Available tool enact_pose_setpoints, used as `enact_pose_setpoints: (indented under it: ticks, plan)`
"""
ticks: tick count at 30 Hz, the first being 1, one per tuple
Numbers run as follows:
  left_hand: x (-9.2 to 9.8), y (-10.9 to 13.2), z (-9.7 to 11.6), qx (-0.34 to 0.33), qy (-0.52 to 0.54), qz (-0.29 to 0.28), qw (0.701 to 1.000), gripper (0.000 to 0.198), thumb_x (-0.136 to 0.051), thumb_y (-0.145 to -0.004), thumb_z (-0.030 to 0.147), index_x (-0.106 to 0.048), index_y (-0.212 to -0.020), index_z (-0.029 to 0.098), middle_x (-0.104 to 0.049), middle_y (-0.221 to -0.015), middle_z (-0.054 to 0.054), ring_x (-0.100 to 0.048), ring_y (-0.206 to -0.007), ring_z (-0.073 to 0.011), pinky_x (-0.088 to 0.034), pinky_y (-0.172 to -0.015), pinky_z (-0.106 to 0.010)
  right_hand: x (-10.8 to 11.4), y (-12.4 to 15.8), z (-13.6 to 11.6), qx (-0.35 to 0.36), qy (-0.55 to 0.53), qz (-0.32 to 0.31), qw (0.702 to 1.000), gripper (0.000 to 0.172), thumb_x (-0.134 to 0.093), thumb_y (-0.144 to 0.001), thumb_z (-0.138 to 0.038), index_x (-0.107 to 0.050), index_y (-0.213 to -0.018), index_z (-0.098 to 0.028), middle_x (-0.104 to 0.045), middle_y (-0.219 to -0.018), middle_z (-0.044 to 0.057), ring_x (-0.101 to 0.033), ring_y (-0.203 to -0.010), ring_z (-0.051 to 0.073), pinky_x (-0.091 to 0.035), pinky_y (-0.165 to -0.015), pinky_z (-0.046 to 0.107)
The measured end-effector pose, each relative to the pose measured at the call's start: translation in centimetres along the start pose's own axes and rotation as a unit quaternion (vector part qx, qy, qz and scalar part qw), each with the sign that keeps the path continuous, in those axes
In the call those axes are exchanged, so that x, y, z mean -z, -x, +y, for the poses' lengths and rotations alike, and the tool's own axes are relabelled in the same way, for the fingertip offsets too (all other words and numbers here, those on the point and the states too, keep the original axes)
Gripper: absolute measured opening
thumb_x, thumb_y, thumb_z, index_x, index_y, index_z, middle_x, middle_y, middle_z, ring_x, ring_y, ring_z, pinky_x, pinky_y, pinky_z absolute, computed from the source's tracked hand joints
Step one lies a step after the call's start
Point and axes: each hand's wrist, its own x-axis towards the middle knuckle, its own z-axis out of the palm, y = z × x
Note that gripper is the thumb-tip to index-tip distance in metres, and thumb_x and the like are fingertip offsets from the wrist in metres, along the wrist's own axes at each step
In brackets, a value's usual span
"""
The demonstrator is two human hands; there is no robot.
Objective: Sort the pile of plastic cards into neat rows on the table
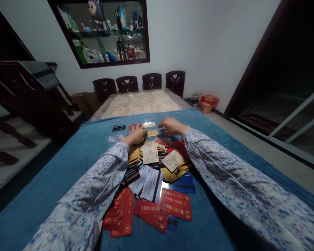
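Reaching past the far end of the card pile (151,174), the left hand (136,135) lies curled with its fingertips at a tan card (152,132) — whether it pinches the card I cannot tell. Just right of that card, the right hand (172,126) hovers palm down over the blue cloth (68,164) — fingers spread, holding nothing.

Dim, bluish indoor light; wide-angle warp at edges, soft corners.

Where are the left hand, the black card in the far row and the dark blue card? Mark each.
left hand (136,134): head view, back of the hand.
black card (118,128): head view, middle of its face.
dark blue card (185,182): head view, its bare right half.
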Motion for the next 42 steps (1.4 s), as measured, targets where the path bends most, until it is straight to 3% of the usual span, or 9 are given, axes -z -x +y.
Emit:
enact_pose_setpoints:
  ticks: [8, 14, 19, 27, 33, 42]
  plan:
    - [0.3, 0.7, 2.0, -0.017, 0.028, 0.055, 0.998, 0.029, -0.054, -0.088, 0.02, -0.072, -0.111, 0.017, -0.06, -0.137, -0.016, -0.04, -0.135, -0.0387, -0.037, -0.103, -0.056, 0.5, 3.3, -0.7, -0.028, 0.01, -0.012, 0.999, 0.032, -0.061, -0.096, -0.031, -0.073, -0.124, -0.021, -0.073, -0.126, 0.011, -0.058, -0.115, 0.028, -0.041, -0.081, 0.033]
    - [0.6, 1.4, 5.1, -0.056, 0.057, 0.044, 0.996, 0.032, -0.052, -0.091, 0.023, -0.069, -0.118, 0.016, -0.06, -0.142, -0.015, -0.036, -0.142, -0.0395, -0.036, -0.108, -0.06, -0.6, 5.3, -1.0, -0.038, -0.001, -0.022, 0.999, 0.039, -0.061, -0.096, -0.042, -0.072, -0.126, -0.02, -0.073, -0.124, 0.012, -0.056, -0.117, 0.03, -0.041, -0.084, 0.034]
    - [0.3, 1.3, 6.6, -0.071, 0.062, 0.017, 0.995, 0.029, -0.048, -0.089, 0.019, -0.069, -0.11, 0.018, -0.061, -0.14, -0.013, -0.035, -0.144, -0.037, -0.036, -0.11, -0.06, -1.1, 6.3, -1.3, -0.051, -0.002, -0.042, 0.998, 0.042, -0.059, -0.096, -0.049, -0.074, -0.123, -0.02, -0.073, -0.122, 0.013, -0.055, -0.118, 0.031, -0.043, -0.086, 0.035]
    - [-0.2, 1.2, 7.0, -0.05, 0.082, -0.033, 0.995, 0.036, -0.045, -0.087, 0.018, -0.07, -0.112, 0.021, -0.062, -0.142, -0.009, -0.033, -0.146, -0.0377, -0.027, -0.116, -0.067, -0.8, 6.7, -2.1, -0.04, -0.012, -0.081, 0.996, 0.037, -0.058, -0.095, -0.052, -0.077, -0.106, -0.022, -0.076, -0.114, 0.011, -0.057, -0.115, 0.031, -0.042, -0.083, 0.034]
    - [-0.3, 1.6, 7.1, -0.057, 0.064, 0.008, 0.996, 0.028, -0.049, -0.09, 0.021, -0.075, -0.1, 0.02, -0.069, -0.125, -0.01, -0.037, -0.141, -0.0368, -0.032, -0.113, -0.06, -1.0, 6.6, -2.1, -0.038, -0.014, -0.087, 0.995, 0.031, -0.061, -0.094, -0.046, -0.077, -0.105, -0.022, -0.075, -0.115, 0.011, -0.059, -0.113, 0.029, -0.042, -0.08, 0.031]
    - [-0.3, 1.9, 7.5, -0.097, 0.076, 0.027, 0.992, 0.017, -0.057, -0.089, 0.025, -0.071, -0.09, 0.017, -0.067, -0.128, -0.013, -0.038, -0.14, -0.0355, -0.037, -0.112, -0.054, -1.9, 6.3, -1.4, 0.005, -0.025, -0.062, 0.998, 0.022, -0.066, -0.091, -0.036, -0.08, -0.099, -0.021, -0.077, -0.105, 0.01, -0.064, -0.101, 0.024, -0.042, -0.083, 0.028]
